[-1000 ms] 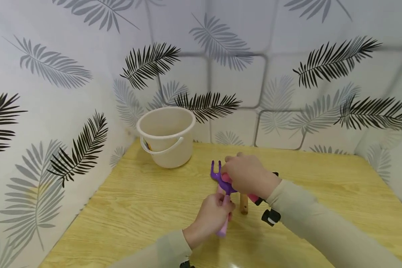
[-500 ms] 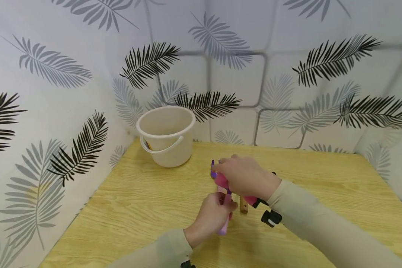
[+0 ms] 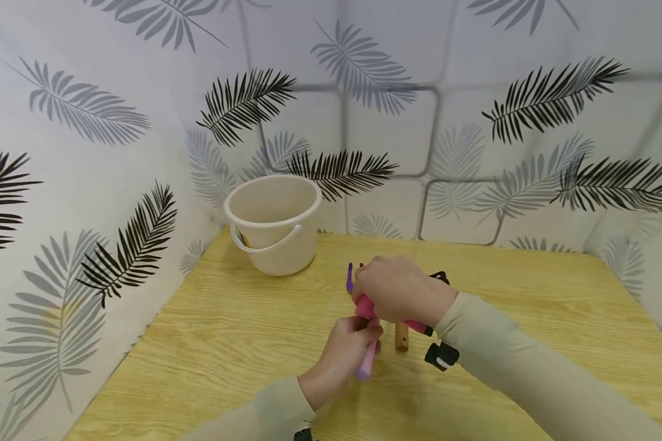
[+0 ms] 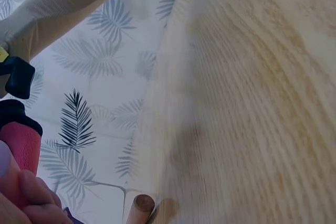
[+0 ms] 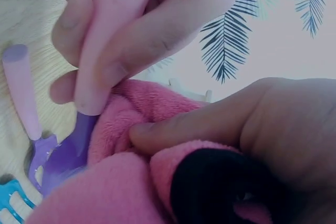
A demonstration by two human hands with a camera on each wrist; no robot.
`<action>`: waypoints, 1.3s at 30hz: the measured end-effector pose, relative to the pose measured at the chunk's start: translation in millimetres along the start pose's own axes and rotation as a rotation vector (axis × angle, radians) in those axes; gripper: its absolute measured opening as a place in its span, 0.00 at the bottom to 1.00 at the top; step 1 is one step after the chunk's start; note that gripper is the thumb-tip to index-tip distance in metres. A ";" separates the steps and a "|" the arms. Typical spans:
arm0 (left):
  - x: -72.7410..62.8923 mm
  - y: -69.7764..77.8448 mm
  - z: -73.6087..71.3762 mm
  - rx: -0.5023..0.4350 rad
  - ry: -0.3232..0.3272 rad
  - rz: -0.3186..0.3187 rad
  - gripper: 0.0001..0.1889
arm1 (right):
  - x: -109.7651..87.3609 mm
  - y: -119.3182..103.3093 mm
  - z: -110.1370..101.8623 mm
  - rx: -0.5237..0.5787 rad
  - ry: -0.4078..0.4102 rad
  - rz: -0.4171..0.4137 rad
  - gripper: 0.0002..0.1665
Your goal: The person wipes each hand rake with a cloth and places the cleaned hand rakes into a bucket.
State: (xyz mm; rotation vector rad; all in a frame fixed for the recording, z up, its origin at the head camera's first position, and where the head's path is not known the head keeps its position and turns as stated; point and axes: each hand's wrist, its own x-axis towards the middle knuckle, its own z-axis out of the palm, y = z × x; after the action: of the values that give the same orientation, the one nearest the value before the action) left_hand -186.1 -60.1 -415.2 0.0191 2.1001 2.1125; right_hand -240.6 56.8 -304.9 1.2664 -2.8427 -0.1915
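My left hand [image 3: 344, 346] grips a small garden tool by its pink handle [image 5: 107, 40]. The tool's purple neck [image 5: 85, 127] emerges below that handle, and most of its head is hidden. In my right hand [image 3: 399, 288] is a bunched, fluffy pink cloth [image 5: 105, 192] with a black edge. The right wrist view has the cloth pressed against the tool's purple part, right beside the left fingers. Another pink-handled purple tool [image 5: 22, 90] lies on the table, partly covered. A teal fork [image 5: 13, 200] shows at that view's lower left.
A cream bucket [image 3: 276, 239] with its handle hanging down stands at the back left of the wood-grain table [image 3: 226, 343]. Close to the right hand, a wooden handle [image 3: 401, 337] lies on the table. Leaf-patterned wall covering [image 3: 375, 208] rises behind and at left.
The right hand has brought the cloth over the held tool's purple part, down towards its handle. That part was visible earlier and is now covered. The left hand has kept its grip, moving only slightly.
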 end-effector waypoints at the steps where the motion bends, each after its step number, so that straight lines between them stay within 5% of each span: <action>1: 0.0 0.3 0.5 -0.003 -0.004 -0.002 0.08 | 0.0 -1.3 -1.1 -0.002 -0.010 -0.004 0.17; 14: -3.4 0.7 5.9 0.029 -0.003 0.038 0.12 | 22.4 -16.3 16.9 -0.205 0.073 -0.038 0.15; 25: -3.9 1.6 2.6 -0.040 -0.036 0.046 0.13 | 4.5 -18.5 2.8 -0.135 -0.025 -0.025 0.15; 33: -3.5 1.3 6.9 -0.074 -0.015 0.041 0.10 | 8.4 -20.2 12.5 -0.176 0.079 -0.020 0.15; 39: -2.1 1.0 3.5 -0.033 -0.006 0.093 0.13 | 15.1 -17.2 18.6 -0.161 0.132 -0.012 0.11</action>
State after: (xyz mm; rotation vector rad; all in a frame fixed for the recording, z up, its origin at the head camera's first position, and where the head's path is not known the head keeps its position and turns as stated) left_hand -183.7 -56.9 -414.0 0.1213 2.0995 2.1956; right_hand -239.4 36.1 -325.8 1.2166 -2.6494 -0.3175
